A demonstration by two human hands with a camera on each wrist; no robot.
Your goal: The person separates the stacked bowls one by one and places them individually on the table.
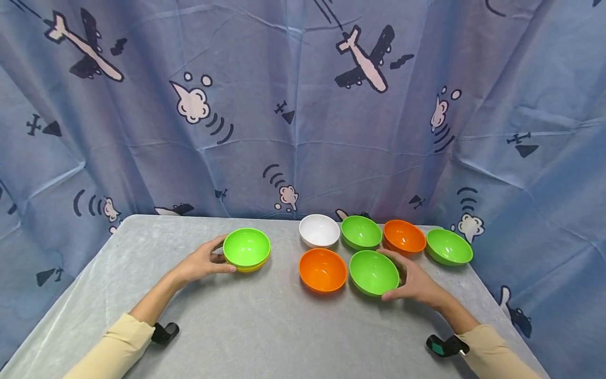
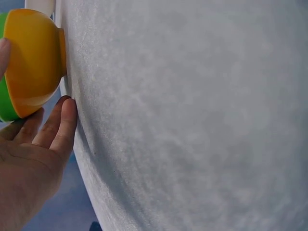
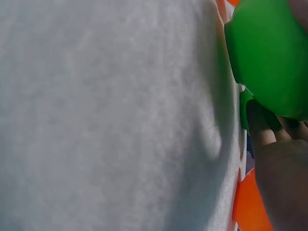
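On the left of the table, a green bowl [image 1: 246, 247] sits nested in a yellow bowl [image 2: 38, 57]; only a yellow rim shows beneath it in the head view. My left hand [image 1: 208, 260] holds this stack from its left side, thumb at the front and fingers behind. The yellow bowl's foot is right at the tabletop. Right of centre, my right hand [image 1: 416, 279] grips another green bowl [image 1: 374, 272] by its right side, thumb near the front rim and fingers round the back. Its base is close over the cloth in the right wrist view.
Beside that green bowl stands an orange bowl [image 1: 322, 270]. Behind them runs a row: a white bowl [image 1: 319, 231], a green bowl [image 1: 361, 232], an orange bowl [image 1: 404, 237] and a green bowl [image 1: 449, 247] near the table's right edge. A blue patterned curtain [image 1: 303, 105] hangs behind the grey-covered table [image 1: 265, 326].
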